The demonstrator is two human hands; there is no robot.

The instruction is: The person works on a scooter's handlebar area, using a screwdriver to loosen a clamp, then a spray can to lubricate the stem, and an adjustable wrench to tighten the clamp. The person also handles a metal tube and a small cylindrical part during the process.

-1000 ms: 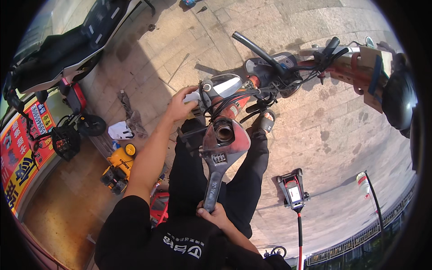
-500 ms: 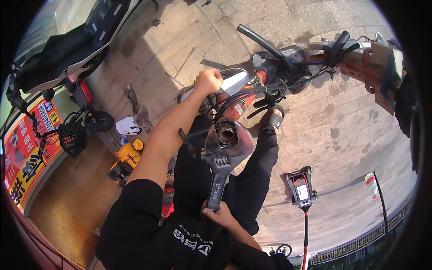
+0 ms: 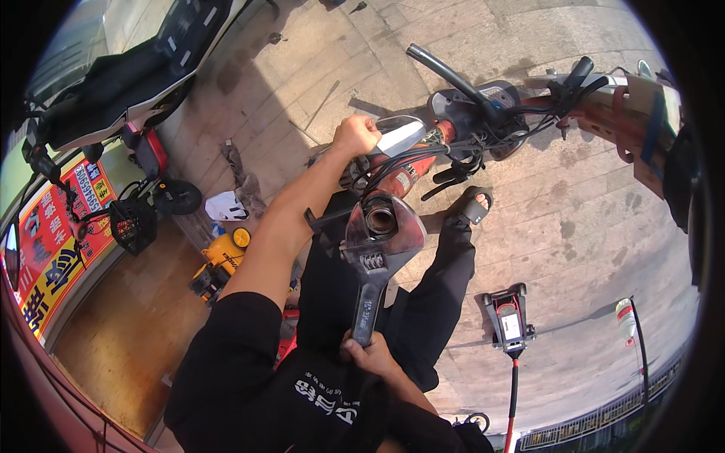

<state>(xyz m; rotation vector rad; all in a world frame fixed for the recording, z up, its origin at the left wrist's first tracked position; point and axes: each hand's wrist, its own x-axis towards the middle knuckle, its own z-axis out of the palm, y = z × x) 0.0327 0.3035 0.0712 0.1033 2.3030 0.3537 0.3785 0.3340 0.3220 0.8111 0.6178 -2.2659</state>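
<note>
My right hand [image 3: 368,355] is wrapped round the handle end of a large dark adjustable wrench [image 3: 368,302]. The wrench's wide jaws sit around the open round end of a red head tube [image 3: 393,181], where a threaded metal ring [image 3: 380,217] shows inside. My left hand [image 3: 357,136], arm stretched forward, is closed in a fist beside the silver-white fender [image 3: 402,137]; what it grips is hidden from view. A bundle of black cables [image 3: 400,162] crosses over the red tube toward the loose-lying handlebar [image 3: 453,79].
Parked scooters stand at the left [image 3: 113,98] and an orange-red frame [image 3: 596,113] at the far right. A floor jack [image 3: 510,321] with a red-black handle lies on the paving at right. A yellow machine [image 3: 226,253] and a white bag [image 3: 225,206] are by my left arm.
The view has shifted slightly, so the scene sits a little lower and to the right. Both hands keep their hold, and the wrench stays on the tube end.
</note>
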